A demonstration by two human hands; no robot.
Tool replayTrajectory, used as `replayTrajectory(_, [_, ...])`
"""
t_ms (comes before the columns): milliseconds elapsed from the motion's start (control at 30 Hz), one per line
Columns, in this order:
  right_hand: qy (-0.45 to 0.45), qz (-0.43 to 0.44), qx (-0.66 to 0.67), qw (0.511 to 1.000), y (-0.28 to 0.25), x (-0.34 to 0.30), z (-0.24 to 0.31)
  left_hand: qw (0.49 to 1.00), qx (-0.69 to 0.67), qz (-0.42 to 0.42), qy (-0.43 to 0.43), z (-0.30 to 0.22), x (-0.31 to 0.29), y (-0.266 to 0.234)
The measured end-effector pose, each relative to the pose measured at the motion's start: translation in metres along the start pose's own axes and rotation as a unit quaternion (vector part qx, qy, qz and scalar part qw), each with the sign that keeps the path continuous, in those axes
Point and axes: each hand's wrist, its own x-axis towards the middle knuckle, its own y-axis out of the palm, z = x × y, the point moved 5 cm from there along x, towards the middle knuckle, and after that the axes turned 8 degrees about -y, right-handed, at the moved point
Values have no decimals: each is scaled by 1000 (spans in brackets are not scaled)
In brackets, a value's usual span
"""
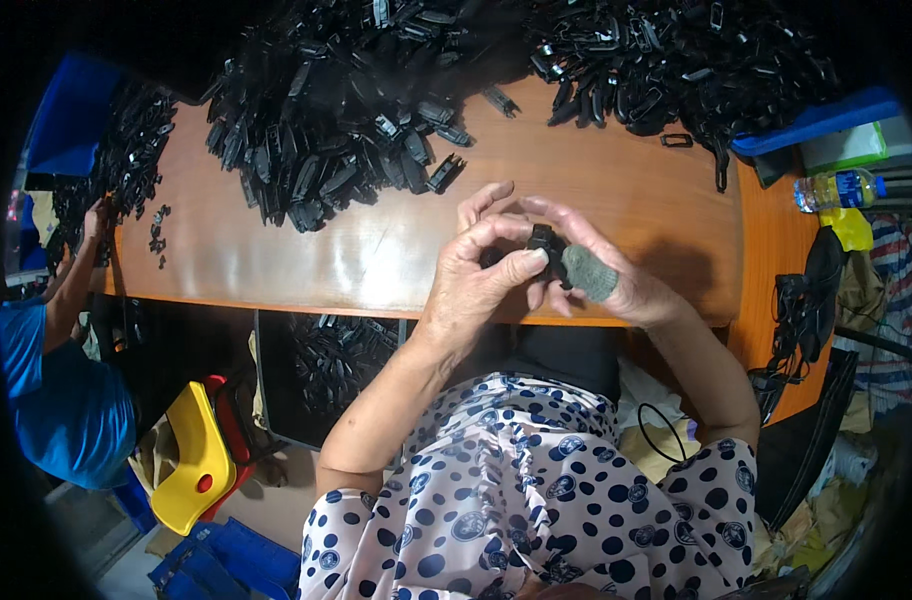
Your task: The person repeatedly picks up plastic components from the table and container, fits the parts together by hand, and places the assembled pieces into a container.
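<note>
Above the near edge of the wooden table, my left hand (pixel 473 262) is closed, its thumb and fingers pinching a small black plastic part (pixel 547 240). My right hand (pixel 616 275) curls round the other side of the same part, and its thumb wears a grey-green knitted cover (pixel 588 273). Fingers hide much of the part, so its full shape does not show. Beyond my hands lies a large heap of black plastic pieces (pixel 326 150), elongated and shell-like. One loose black piece (pixel 445 173) rests at the heap's near edge, closest to my left hand.
Another heap of black parts (pixel 666 70) covers the far right. A tray of black pieces (pixel 341 365) sits below the table edge. At left, a person in a blue shirt (pixel 71 400) reaches to parts, near a yellow chair (pixel 198 460). A bottle (pixel 838 190) lies at right.
</note>
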Motion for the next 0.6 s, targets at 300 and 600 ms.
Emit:
replayTrajectory(300, [-60, -13, 84, 995, 4, 13, -4, 966, -222, 76, -112, 13, 1, 14])
replayTrajectory(600, [-48, 33, -61, 996, -24, 39, 2, 981, -190, -4, -46, 2, 15, -26])
